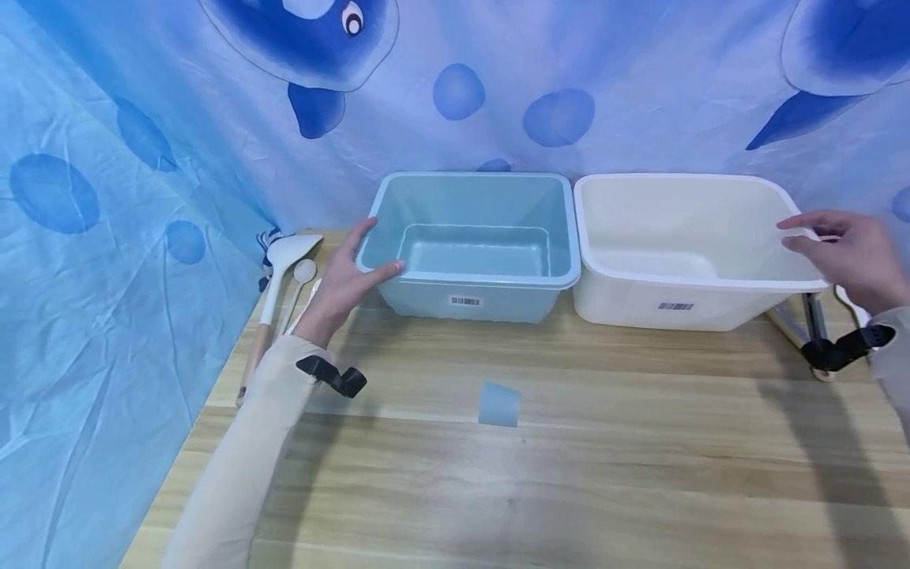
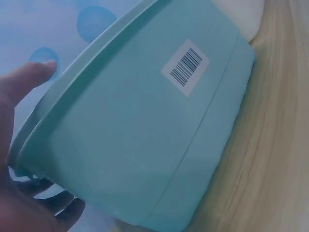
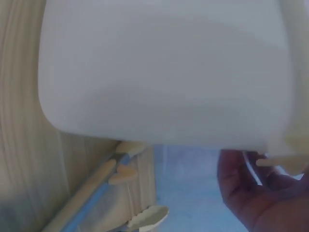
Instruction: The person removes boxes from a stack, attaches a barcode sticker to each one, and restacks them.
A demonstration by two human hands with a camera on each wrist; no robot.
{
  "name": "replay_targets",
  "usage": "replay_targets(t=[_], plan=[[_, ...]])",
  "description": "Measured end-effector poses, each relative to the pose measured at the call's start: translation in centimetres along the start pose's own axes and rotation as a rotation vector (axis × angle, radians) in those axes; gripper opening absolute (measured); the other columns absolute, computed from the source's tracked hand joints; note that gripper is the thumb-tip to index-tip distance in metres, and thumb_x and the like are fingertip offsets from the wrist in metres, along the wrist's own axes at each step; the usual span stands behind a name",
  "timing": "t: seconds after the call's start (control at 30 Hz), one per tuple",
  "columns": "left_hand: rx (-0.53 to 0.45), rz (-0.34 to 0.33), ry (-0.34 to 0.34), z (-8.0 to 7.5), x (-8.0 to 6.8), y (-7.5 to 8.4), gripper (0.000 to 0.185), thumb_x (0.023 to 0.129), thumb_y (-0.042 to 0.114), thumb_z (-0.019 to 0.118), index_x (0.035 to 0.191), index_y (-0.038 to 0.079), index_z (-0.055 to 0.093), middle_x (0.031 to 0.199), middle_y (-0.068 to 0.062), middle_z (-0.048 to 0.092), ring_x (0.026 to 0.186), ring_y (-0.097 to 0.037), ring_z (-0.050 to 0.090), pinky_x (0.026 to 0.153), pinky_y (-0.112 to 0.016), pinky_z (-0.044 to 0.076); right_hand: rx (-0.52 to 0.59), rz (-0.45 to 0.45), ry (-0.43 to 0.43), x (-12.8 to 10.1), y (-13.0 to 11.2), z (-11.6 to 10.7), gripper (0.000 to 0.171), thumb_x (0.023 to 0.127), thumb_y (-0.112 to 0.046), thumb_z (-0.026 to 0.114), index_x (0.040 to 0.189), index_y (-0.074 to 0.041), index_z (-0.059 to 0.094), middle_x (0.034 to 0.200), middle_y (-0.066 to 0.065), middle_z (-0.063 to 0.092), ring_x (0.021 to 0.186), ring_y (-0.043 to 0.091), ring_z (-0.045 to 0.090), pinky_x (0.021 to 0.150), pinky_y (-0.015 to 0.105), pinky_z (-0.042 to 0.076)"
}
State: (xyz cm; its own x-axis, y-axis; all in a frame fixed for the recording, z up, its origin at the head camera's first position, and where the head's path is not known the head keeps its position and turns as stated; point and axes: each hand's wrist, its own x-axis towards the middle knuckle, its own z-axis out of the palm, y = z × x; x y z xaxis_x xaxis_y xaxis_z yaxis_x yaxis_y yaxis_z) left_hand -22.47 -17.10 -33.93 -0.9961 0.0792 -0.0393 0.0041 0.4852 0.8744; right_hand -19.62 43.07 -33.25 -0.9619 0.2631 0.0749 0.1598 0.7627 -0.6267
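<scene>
So I've got my left hand on the near left corner of the light blue tub, thumb hooked over the rim and the fingers curled along the outside wall, so it's properly gripping it. My right hand is over at the right end of the white tub, fingers on top of the rim; the wrist cam shows them curled under the lip too, so it's holding on.

Both tubs sit side by side along the back edge of the desk, sides just about touching, blue on the left and white on the right. Each has a barcode sticker on the front wall facing me.

Other stuff: a white ladle with a wooden handle and a smaller spoon lying at the left edge of the desk, just beside my left hand. There's a small blue patch on the desk, mid-way toward me. Some metal utensils are poking out by the right edge under the white tub's corner.
</scene>
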Motion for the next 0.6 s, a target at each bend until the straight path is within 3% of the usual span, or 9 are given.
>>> replay_targets(t=[0.07, 0.13, 0.27, 0.43, 0.53, 0.6], plan=[[0.013, -0.006, -0.006, 0.2, 0.3, 0.1, 0.092, 0.08, 0.041, 0.076, 0.153, 0.034, 0.021, 0.163, -0.001, 0.014, 0.149, -0.028, 0.015, 0.117, -0.057, 0.02, 0.034, -0.005, 0.008, 0.3, 0.3, -0.1, 0.017, 0.098, -0.021, 0.052, 0.101, -0.035, 0.061, 0.082, -0.02, 0.056, 0.055, 0.005, 0.043, 0.043, 0.026, 0.039], [0.027, -0.016, -0.011, 0.3, 0.4, 0.1, 0.093, 0.08, 0.042, 0.077, 0.153, 0.035, 0.02, 0.163, 0.001, 0.014, 0.149, -0.026, 0.014, 0.118, -0.056, 0.019, 0.066, 0.0, -0.006, 0.7, 0.6, -0.3, 0.021, 0.098, -0.019, 0.052, 0.093, -0.039, 0.059, 0.071, -0.026, 0.047, 0.056, 0.002, 0.046, 0.044, 0.024, 0.043], [0.024, -0.003, -0.013, 0.4, 0.6, 0.1, 0.096, 0.079, 0.041, 0.078, 0.154, 0.034, 0.018, 0.163, 0.001, 0.014, 0.149, -0.027, 0.015, 0.118, -0.056, 0.019, 0.203, 0.032, -0.059, 1.4, 1.4, -0.6, 0.019, 0.098, -0.019, 0.051, 0.095, -0.035, 0.061, 0.077, -0.03, 0.049, 0.059, -0.006, 0.054, 0.046, 0.023, 0.051], [-0.002, 0.016, -0.018, 0.8, 0.9, 0.0, 0.1, 0.079, 0.038, 0.078, 0.155, 0.03, 0.014, 0.163, -0.002, 0.013, 0.149, -0.029, 0.016, 0.118, -0.056, 0.02, 0.36, 0.058, -0.101, 1.6, 2.2, -0.9, 0.016, 0.099, -0.02, 0.051, 0.098, -0.034, 0.061, 0.08, -0.031, 0.052, 0.058, -0.005, 0.06, 0.044, 0.026, 0.052], [-0.017, 0.021, -0.013, 1.0, 1.1, -0.1, 0.102, 0.079, 0.035, 0.079, 0.156, 0.028, 0.012, 0.163, -0.005, 0.014, 0.148, -0.031, 0.018, 0.118, -0.055, 0.021, 0.365, 0.056, -0.109, 1.3, 2.5, -1.0, 0.015, 0.1, -0.023, 0.048, 0.099, -0.036, 0.057, 0.076, -0.034, 0.054, 0.048, 0.001, 0.06, 0.034, 0.027, 0.043], [-0.015, 0.021, -0.01, 1.1, 1.1, -0.2, 0.103, 0.079, 0.035, 0.079, 0.156, 0.027, 0.011, 0.163, -0.007, 0.015, 0.147, -0.032, 0.021, 0.117, -0.055, 0.023, 0.48, 0.045, -0.094, 1.1, 2.7, -1.1, 0.018, 0.1, -0.018, 0.049, 0.098, -0.033, 0.059, 0.075, -0.031, 0.059, 0.044, 0.004, 0.06, 0.03, 0.027, 0.038]])
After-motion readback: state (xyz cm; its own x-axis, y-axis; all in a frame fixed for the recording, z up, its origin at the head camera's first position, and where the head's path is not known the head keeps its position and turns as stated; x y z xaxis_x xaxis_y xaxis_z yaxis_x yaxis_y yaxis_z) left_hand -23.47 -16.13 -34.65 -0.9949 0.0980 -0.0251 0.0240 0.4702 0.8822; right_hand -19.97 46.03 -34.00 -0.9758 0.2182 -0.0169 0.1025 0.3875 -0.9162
